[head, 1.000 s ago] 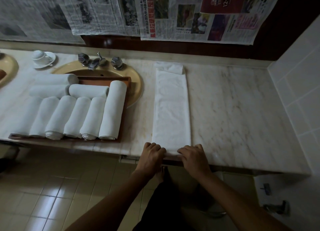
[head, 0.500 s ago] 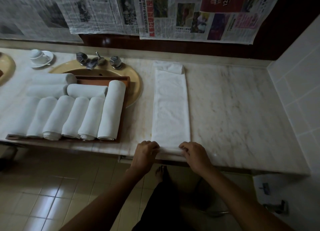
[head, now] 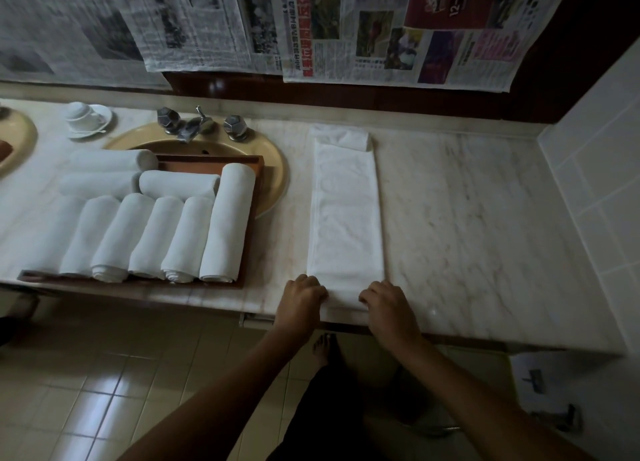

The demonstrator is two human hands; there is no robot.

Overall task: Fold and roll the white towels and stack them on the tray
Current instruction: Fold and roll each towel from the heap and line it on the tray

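The marble tabletop (head: 467, 218) carries a wooden tray (head: 251, 225) toward its left end, set over the basin and loaded with nine rolled towels (head: 227, 221). A folded white towel (head: 346, 211) lies as a long strip from the back edge to the front edge. Compared with a second ago, its near end has turned over into a first small roll. The left hand (head: 301, 298) and right hand (head: 388, 304) both grip that roll with curled fingers. Judgement: rolling has only just begun.

cup on saucer (head: 85, 116), tap (head: 194, 128), newspapers (head: 381, 34)
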